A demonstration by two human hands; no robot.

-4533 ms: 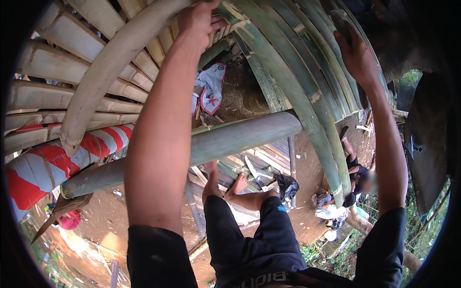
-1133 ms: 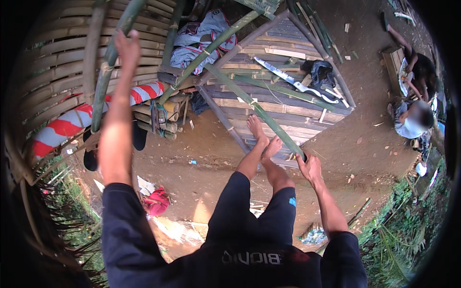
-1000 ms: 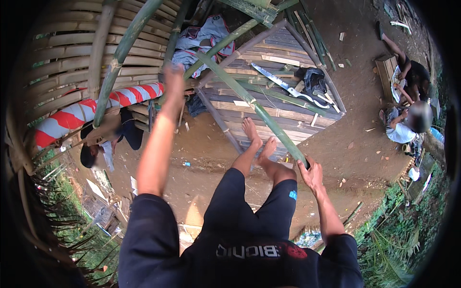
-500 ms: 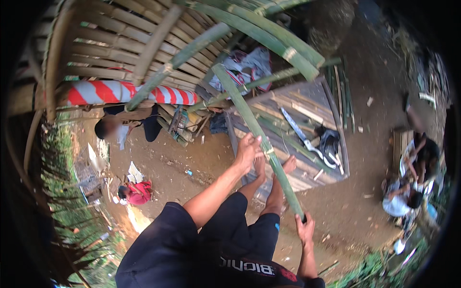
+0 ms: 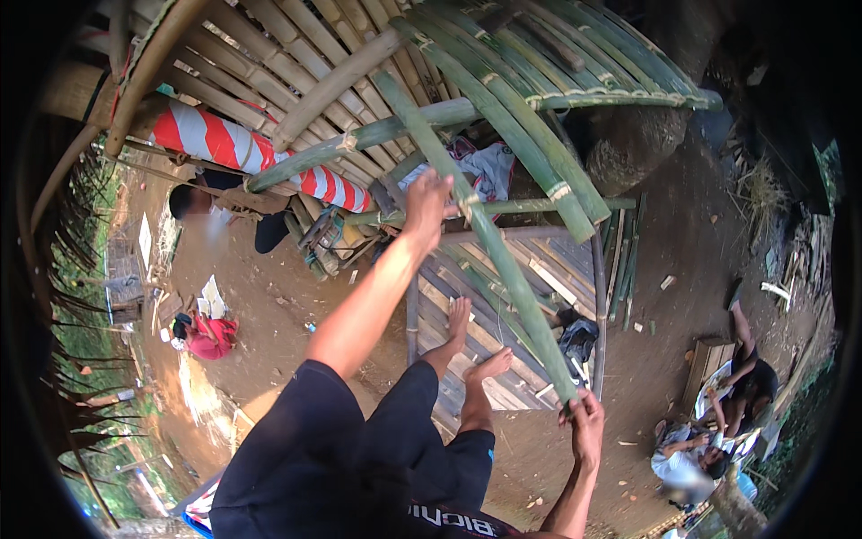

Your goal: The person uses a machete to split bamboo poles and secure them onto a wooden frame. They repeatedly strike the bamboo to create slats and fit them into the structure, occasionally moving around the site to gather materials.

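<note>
A long green bamboo pole (image 5: 507, 260) slants across the middle, its far end over a bamboo crossbeam (image 5: 395, 126). My right hand (image 5: 585, 422) is closed around the pole's near end. My left hand (image 5: 427, 211) is raised at the pole's left edge, close to a pale node. Its fingers point away and the thumb stands apart, slightly blurred; whether it touches the pole is hard to see. My bare feet (image 5: 480, 359) are on a low slatted platform (image 5: 503, 395). A black plastic bag (image 5: 577, 337) lies on that platform, partly behind the pole.
Overhead is a slatted bamboo structure (image 5: 530, 58), with a red-and-white striped roll (image 5: 260, 153) at left. Two green bamboo lengths (image 5: 539, 166) jut toward me. Crouching people are at left (image 5: 211, 337) and right (image 5: 696, 454). Wood scraps dot the dirt floor (image 5: 350, 305).
The bamboo pole has shifted away from me and a little left. My left hand has moved up-left with it, its fingers loosened. My right hand keeps its grip on the near end.
</note>
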